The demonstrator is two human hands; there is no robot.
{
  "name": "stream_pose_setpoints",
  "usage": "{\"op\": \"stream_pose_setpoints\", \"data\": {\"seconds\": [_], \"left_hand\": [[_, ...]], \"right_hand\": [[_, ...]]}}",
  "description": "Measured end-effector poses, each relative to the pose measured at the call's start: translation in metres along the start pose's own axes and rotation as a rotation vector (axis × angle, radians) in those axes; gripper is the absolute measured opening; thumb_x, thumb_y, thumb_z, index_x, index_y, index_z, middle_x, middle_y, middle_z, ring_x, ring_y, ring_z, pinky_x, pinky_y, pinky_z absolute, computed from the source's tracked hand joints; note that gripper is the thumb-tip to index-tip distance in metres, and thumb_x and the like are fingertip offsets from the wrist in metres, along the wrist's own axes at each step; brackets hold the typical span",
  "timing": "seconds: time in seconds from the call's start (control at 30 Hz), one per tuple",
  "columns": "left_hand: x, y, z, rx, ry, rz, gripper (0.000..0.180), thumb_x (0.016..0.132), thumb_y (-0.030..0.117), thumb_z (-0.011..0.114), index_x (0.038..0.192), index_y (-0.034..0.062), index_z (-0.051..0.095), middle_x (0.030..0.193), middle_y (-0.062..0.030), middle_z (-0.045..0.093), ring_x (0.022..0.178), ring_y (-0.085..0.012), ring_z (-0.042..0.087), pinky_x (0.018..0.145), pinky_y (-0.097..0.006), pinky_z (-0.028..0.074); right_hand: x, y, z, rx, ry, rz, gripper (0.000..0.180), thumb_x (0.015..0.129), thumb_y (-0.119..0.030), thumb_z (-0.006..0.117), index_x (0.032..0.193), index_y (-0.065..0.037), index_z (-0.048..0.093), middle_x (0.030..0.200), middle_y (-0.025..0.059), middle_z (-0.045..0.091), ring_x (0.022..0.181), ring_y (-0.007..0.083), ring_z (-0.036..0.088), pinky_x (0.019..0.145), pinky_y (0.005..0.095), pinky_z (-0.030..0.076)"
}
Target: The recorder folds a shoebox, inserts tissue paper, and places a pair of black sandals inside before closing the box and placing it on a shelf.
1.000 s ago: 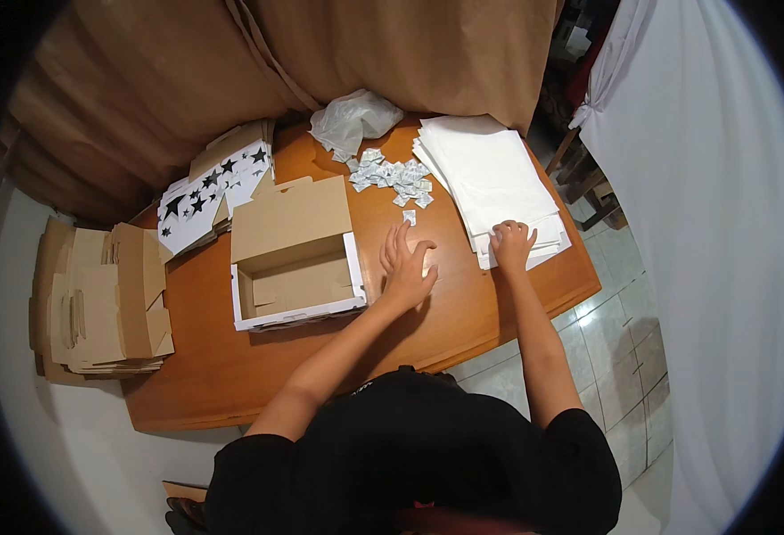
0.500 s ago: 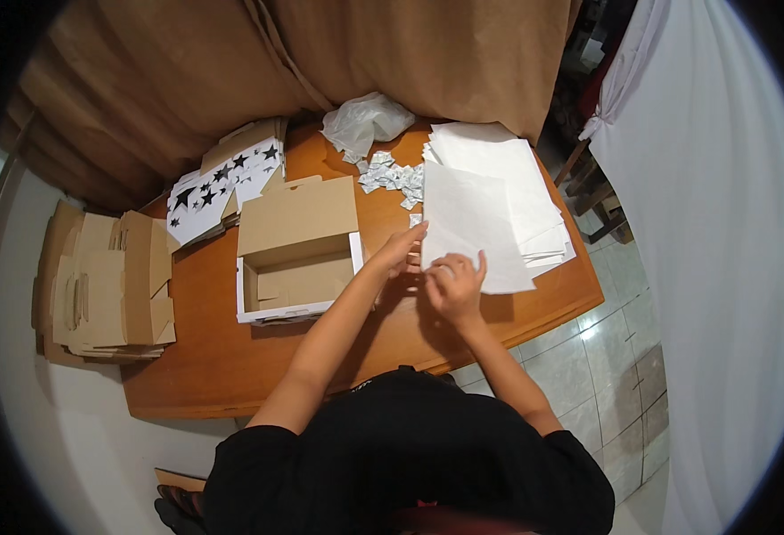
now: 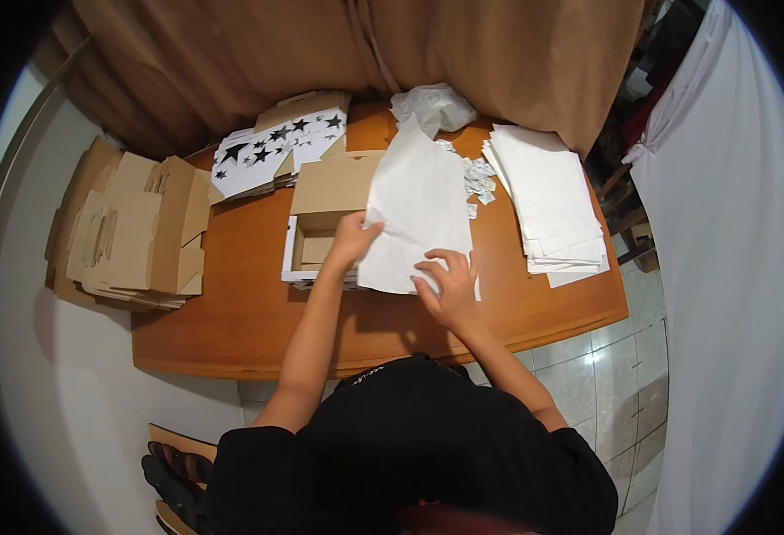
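Observation:
A thin white sheet of paper [image 3: 418, 201] hangs over the right part of an open cardboard box [image 3: 338, 183], hiding that side of it. The box is brown inside and white outside, its lid tipped back. My left hand [image 3: 354, 239] pinches the sheet's left edge above the box, thumb on top. At the sheet's lower right, my right hand [image 3: 450, 290] has its fingers apart and slightly bent, the tips against or just over the paper. Beyond the sheet lie small white packets [image 3: 478, 178], partly covered by it.
A stack of white sheets [image 3: 548, 201] lies on the wooden table's [image 3: 231, 312] right side. Flattened brown boxes [image 3: 129, 223] are stacked at the left, and white star-printed cardboard [image 3: 280, 147] at the back left. A clear plastic bag [image 3: 436, 109] stands at the back.
The white sheet has come off the stack and moved left over the box. Both hands went with it, the left now pinching its edge. My view has also shifted.

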State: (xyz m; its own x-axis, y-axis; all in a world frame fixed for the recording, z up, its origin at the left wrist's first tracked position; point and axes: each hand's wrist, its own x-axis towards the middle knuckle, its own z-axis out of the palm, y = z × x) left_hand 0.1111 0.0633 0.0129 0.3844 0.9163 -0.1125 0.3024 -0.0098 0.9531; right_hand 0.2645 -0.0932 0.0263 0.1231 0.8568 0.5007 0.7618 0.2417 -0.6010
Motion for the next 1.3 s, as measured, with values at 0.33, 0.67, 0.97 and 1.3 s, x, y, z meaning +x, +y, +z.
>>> {"op": "stream_pose_setpoints", "data": {"seconds": [0.33, 0.67, 0.97, 1.3], "left_hand": [[-0.025, -0.072, -0.094, 0.003, 0.256, -0.080, 0.029, 0.072, 0.006, 0.069, 0.095, -0.0072, 0.060, 0.083, -0.0107, 0.066, 0.071, -0.0153, 0.061, 0.064, -0.026, 0.048], [-0.051, -0.019, -0.080, 0.745, 0.355, 0.285, 0.044, 0.074, 0.020, 0.068, 0.114, 0.0067, 0.053, 0.112, -0.0109, 0.054, 0.100, -0.0304, 0.052, 0.084, -0.040, 0.042], [-0.016, -0.056, -0.054, 0.809, -0.601, 0.118, 0.065, 0.083, 0.066, 0.036, 0.130, 0.0224, 0.046, 0.147, -0.0117, 0.019, 0.135, -0.0368, 0.015, 0.103, -0.060, 0.013], [0.036, -0.082, -0.063, 0.898, -0.851, 0.033, 0.068, 0.078, 0.073, 0.035, 0.130, 0.0295, 0.046, 0.149, -0.0091, 0.009, 0.137, -0.0337, 0.004, 0.105, -0.059, 0.007]], "right_hand": [[0.085, 0.003, 0.056, 0.087, -0.089, -0.089, 0.022, 0.076, -0.018, 0.063, 0.095, -0.007, 0.062, 0.106, 0.0137, 0.051, 0.100, 0.0325, 0.047, 0.087, 0.0401, 0.038], [0.135, 0.037, 0.127, -0.169, -0.487, -0.034, 0.041, 0.080, -0.017, 0.057, 0.120, -0.011, 0.049, 0.131, 0.0128, 0.040, 0.120, 0.0316, 0.040, 0.096, 0.0453, 0.038], [0.133, 0.045, 0.143, -0.379, -0.560, 0.013, 0.044, 0.085, -0.025, 0.053, 0.127, -0.019, 0.043, 0.139, 0.0085, 0.033, 0.130, 0.0303, 0.028, 0.099, 0.0595, 0.025], [0.126, 0.061, 0.140, -0.412, -0.496, 0.056, 0.050, 0.082, -0.018, 0.056, 0.130, -0.022, 0.041, 0.140, 0.0078, 0.033, 0.131, 0.0290, 0.027, 0.101, 0.0588, 0.022]]}}
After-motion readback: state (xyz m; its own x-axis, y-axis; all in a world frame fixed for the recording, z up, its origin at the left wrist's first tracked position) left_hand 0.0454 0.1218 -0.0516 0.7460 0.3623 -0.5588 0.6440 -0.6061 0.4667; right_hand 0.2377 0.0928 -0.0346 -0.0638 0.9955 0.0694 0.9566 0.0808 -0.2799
